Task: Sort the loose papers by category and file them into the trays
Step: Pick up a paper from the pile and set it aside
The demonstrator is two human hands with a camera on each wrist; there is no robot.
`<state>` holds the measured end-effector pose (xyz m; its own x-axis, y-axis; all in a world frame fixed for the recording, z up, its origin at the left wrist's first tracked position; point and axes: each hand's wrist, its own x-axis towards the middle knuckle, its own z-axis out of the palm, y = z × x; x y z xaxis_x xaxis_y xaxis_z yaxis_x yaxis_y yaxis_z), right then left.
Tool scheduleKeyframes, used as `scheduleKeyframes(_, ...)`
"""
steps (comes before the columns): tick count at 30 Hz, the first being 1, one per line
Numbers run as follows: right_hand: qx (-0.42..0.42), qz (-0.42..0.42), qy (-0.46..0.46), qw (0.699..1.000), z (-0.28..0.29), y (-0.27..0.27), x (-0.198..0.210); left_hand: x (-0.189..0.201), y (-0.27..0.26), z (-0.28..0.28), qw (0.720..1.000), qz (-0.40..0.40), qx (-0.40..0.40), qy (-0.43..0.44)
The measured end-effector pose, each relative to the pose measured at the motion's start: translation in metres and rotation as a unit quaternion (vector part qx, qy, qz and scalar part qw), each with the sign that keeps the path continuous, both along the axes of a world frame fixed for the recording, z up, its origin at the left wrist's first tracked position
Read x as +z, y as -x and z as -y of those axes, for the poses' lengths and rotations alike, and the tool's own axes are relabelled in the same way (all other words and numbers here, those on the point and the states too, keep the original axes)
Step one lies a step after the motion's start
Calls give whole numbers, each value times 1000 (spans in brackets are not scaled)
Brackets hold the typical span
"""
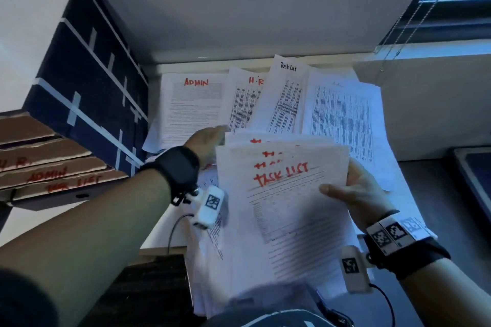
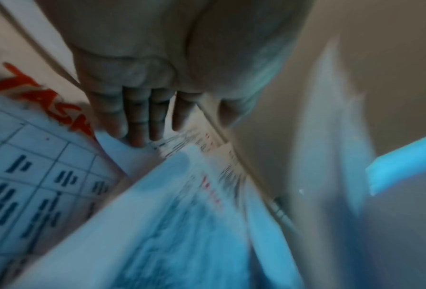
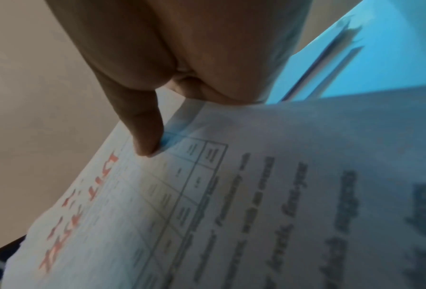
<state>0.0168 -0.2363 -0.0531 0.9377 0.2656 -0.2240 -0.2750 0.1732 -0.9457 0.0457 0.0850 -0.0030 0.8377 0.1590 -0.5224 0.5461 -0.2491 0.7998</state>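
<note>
Currently reading these off my feeds:
held stack (image 1: 287, 194): top sheet has red "TASK LIST" over a printed table; red marks on the sheets fanned behind it, unreadable.
right hand (image 1: 356, 191): grasping the stack's right edge, thumb (image 3: 145, 135) on top, the other fingers under the paper.
left hand (image 1: 207, 141): fingers (image 2: 137, 117) straight, laid flat on the loose papers behind the stack, holding nothing.
loose papers (image 1: 342, 114): spread on the desk; red "ADMIN" sheet (image 1: 195, 106), red "H.R" sheet (image 1: 243, 103), printed "Task List" sheet (image 1: 288, 95), overlapping.
trays (image 1: 53, 167): brown cardboard, stacked at left, fronts marked red "H.R.", "ADMIN", "TASK LIST" top to bottom.
dark box (image 1: 90, 82): taped with pale strips, sits on the trays.
surface: pale desk (image 1: 156, 233) against a plain wall.
room: window with blind cord (image 1: 414, 13) upper right.
in the way: held stack hides the nearer papers; left wrist view blurred.
</note>
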Motion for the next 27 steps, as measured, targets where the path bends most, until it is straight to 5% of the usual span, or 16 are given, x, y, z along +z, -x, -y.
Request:
scheduleKeyframes(3,-19,1,7,1000,11,3,-4,-28,-26,12,983,-11,-100,-157)
scheduleKeyframes(6,-45,-20,47,998,16,9,-11,-35,-34,21,979,1,-77,-188)
scheduleKeyframes(10,-60,-7,79,995,20,17,-21,-38,-23,23,988,115,-17,-100)
scheduleKeyframes(15,45,-33,133,990,11,9,-13,-16,14,-1,985,169,-11,14)
scheduleKeyframes(20,27,-26,42,998,8,7,-3,11,56,-39,970,200,65,124)
scheduleKeyframes(27,55,12,20,998,-12,1,13,30,70,-24,955,137,-158,212)
